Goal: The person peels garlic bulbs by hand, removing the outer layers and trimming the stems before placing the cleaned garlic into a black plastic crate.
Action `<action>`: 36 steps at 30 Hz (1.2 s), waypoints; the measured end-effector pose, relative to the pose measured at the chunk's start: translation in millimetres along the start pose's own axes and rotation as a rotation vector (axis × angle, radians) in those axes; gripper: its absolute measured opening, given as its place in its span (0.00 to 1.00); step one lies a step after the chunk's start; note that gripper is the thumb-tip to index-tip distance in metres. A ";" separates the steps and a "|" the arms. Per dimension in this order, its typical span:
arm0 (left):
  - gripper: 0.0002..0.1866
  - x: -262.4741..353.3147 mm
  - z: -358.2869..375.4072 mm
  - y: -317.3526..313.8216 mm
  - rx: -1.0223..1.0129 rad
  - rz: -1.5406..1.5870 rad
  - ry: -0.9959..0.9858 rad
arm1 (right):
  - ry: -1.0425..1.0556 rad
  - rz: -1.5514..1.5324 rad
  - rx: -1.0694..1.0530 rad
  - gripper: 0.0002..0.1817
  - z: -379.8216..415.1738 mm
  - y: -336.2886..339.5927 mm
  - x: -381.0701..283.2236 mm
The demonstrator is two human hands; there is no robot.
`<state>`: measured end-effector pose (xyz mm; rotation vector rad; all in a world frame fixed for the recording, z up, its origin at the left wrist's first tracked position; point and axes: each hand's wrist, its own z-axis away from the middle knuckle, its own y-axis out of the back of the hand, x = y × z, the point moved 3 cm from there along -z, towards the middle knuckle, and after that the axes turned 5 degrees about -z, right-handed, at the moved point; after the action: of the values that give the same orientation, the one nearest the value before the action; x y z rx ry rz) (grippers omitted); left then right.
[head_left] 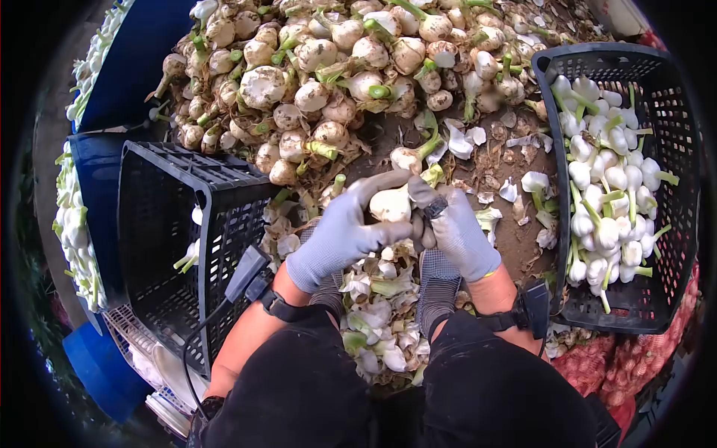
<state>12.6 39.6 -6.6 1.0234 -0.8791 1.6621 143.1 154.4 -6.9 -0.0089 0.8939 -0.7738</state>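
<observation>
My left hand (340, 231), in a grey work glove, is closed round a pale garlic bulb (390, 205) in the middle of the view. My right hand (450, 228), gloved too, meets the bulb's right side with its fingers bent; a small dark object (435, 207) shows at its thumb and finger. Whether the right fingers grip the bulb's stem is partly hidden. Just above the hands, a bulb with a green stem (407, 159) lies on the ground. Peeled skins (381, 317) lie below, between my feet.
A heap of unpeeled garlic (314, 97) spreads ahead. On the right, a black crate (556, 142) holds peeled bulbs; another black crate (205, 224) at the left holds a few. Blue containers (101, 201) of bulbs stand far left. Red net sacks (642, 366) lie at lower right.
</observation>
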 end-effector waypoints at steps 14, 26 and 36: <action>0.37 -10.6 4.2 2.9 -0.068 0.584 0.167 | 0.625 0.939 0.327 0.13 7.0 -11.6 -6.2; 0.32 -32.7 1.8 21.5 0.127 0.027 -0.053 | 0.115 0.144 0.113 0.11 -8.0 -12.6 12.5; 0.20 5.1 -8.2 15.3 0.079 -0.418 -0.133 | 0.244 0.353 -0.005 0.14 1.5 -10.7 15.3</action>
<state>-4.9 44.5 -6.5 1.2856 -0.6323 1.2948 143.5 136.8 -13.3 0.2380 1.0928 -0.4469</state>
